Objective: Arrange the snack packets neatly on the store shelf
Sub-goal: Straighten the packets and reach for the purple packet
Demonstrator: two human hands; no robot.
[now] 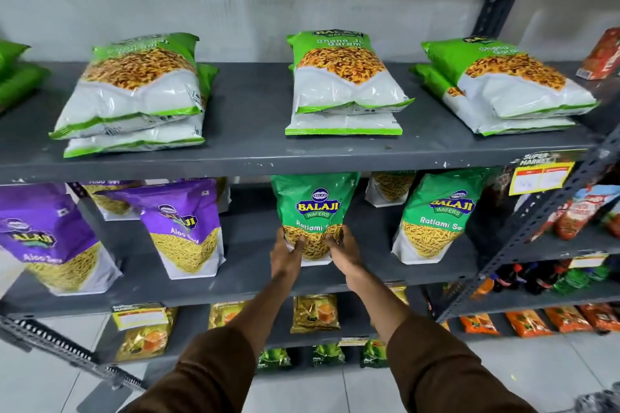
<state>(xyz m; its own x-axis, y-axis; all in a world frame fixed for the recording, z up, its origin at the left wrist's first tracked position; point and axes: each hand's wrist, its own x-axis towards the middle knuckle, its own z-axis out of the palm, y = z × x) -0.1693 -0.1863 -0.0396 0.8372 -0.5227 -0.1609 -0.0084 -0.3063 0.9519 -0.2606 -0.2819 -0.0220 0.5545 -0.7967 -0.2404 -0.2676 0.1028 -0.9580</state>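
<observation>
A green Ratlami Sev packet (312, 208) stands upright on the middle shelf (248, 265), near its centre. My left hand (287, 253) grips its lower left corner and my right hand (344, 250) grips its lower right corner. A second green Ratlami Sev packet (436, 214) stands to the right, apart from the held one. Two purple Aloo Sev packets (188, 228) (47, 238) stand to the left. More packets stand behind, partly hidden by the shelf above.
On the top shelf (255, 131) lie three stacks of green-and-white Chana Jor Garam packets (134, 90) (345, 80) (506, 84). Yellow packets (315, 312) sit on the lower shelf. A neighbouring rack (550, 211) at the right carries red and orange packets and bottles.
</observation>
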